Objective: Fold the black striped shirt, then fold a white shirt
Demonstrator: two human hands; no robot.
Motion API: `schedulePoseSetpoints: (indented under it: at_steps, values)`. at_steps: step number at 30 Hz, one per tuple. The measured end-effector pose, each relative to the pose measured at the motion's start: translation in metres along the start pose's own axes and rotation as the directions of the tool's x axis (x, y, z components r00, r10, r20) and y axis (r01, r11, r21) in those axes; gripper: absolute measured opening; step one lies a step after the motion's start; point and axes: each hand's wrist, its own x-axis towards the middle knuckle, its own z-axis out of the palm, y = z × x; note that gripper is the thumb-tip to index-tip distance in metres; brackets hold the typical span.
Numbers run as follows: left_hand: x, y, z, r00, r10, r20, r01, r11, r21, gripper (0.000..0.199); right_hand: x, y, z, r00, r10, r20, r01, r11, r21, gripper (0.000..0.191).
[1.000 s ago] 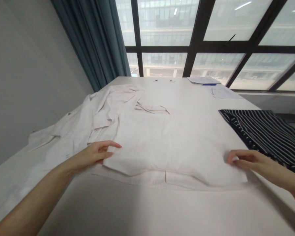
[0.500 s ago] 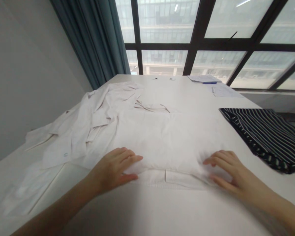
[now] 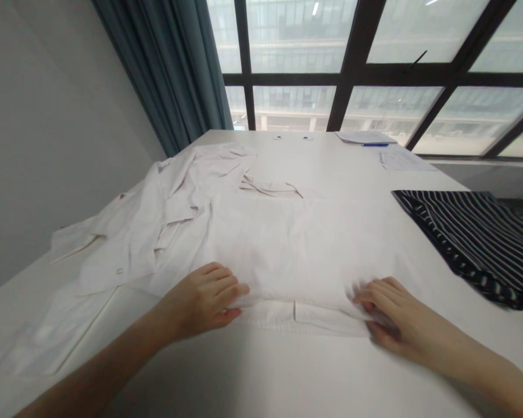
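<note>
A white garment (image 3: 279, 244), like a shirt or coat, is spread over the white table. Its near end is folded over, and a slit shows in the hem (image 3: 294, 312). My left hand (image 3: 204, 296) pinches the left end of this near fold, thumb below and fingers on top. At the right end of the fold, my right hand (image 3: 387, 310) curls its fingers and thumb around the cloth; its fingertips are blurred. Rumpled parts of the garment, including what look like sleeves, lie to the left. Thin ties or strips (image 3: 268, 188) lie along its far edge.
On the right lies a black-and-white striped cloth (image 3: 475, 238). Papers (image 3: 361, 137) and a blue pen (image 3: 375, 144) are at the table's far right corner. Behind the table (image 3: 287, 377) are a window and a blue curtain (image 3: 174, 69); a grey wall stands on the left.
Both hands have closed in on the near fold. The right hand has moved slightly left and down, and its fingers are more curled. The garment lies almost as before.
</note>
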Motion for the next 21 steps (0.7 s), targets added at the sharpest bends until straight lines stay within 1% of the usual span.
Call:
schedulePoseSetpoints:
  at_steps: [2,4,5,7,9,11,13,15,16,17,18,19,20,21]
  values:
    - [0.001,-0.002,-0.002,0.997,-0.06,0.044,0.059,0.998,0.014,0.006,-0.001,-0.001,-0.002,0.999,0.032,0.03,-0.032,0.999,0.015,0.035]
    - [0.001,-0.003,-0.005,0.996,-0.068,0.048,0.066,0.997,0.048,0.006,-0.002,-0.002,-0.005,0.996,0.06,0.059,-0.063,0.997,0.043,0.042]
    - [0.0,-0.003,-0.006,0.999,-0.042,0.032,0.04,0.997,0.069,0.008,-0.002,-0.001,-0.006,0.995,0.075,0.071,-0.08,0.995,0.06,0.044]
    - [-0.001,-0.001,-0.011,0.998,0.051,-0.021,-0.048,0.991,0.125,0.015,-0.002,0.0,-0.008,0.99,0.105,0.09,-0.114,0.989,0.099,0.047]
    - [-0.003,0.001,-0.017,0.987,0.138,-0.078,-0.123,0.976,0.181,0.018,-0.002,0.002,-0.009,0.986,0.132,0.101,-0.145,0.98,0.138,0.048]
    - [-0.003,0.004,-0.021,0.981,0.166,-0.103,-0.142,0.968,0.208,0.018,-0.003,0.004,-0.009,0.983,0.15,0.103,-0.166,0.971,0.172,0.049]
    - [-0.002,0.004,-0.023,0.986,0.144,-0.079,-0.131,0.98,0.153,0.019,-0.004,0.006,-0.01,0.98,0.164,0.11,-0.184,0.962,0.202,0.047]
    - [-0.003,-0.001,-0.021,0.994,0.103,-0.017,-0.103,0.994,0.029,0.019,-0.005,0.007,-0.013,0.978,0.165,0.124,-0.191,0.953,0.236,0.043]
    - [-0.005,-0.005,-0.02,0.998,0.067,0.015,-0.066,0.997,-0.025,0.02,-0.006,0.009,-0.015,0.98,0.156,0.126,-0.184,0.949,0.256,0.038]
    - [-0.007,-0.01,-0.018,0.999,0.004,0.043,-0.002,0.999,-0.051,0.023,-0.007,0.011,-0.017,0.983,0.144,0.116,-0.171,0.946,0.277,0.031]
    - [-0.01,-0.016,-0.017,0.993,-0.098,0.06,0.101,0.994,-0.04,0.025,-0.008,0.015,-0.019,0.985,0.147,0.088,-0.166,0.942,0.292,0.023]
    - [-0.013,-0.023,-0.015,0.969,-0.241,0.057,0.242,0.97,0.002,0.028,-0.009,0.02,-0.02,0.983,0.18,0.038,-0.183,0.938,0.294,0.019]
    - [-0.017,-0.029,-0.014,0.911,-0.411,0.044,0.408,0.911,0.054,0.029,-0.01,0.027,-0.021,0.969,0.246,-0.033,-0.226,0.932,0.283,0.021]
    - [-0.02,-0.035,-0.013,0.818,-0.574,0.028,0.57,0.816,0.092,0.03,-0.011,0.034,-0.021,0.935,0.331,-0.128,-0.29,0.921,0.261,0.028]
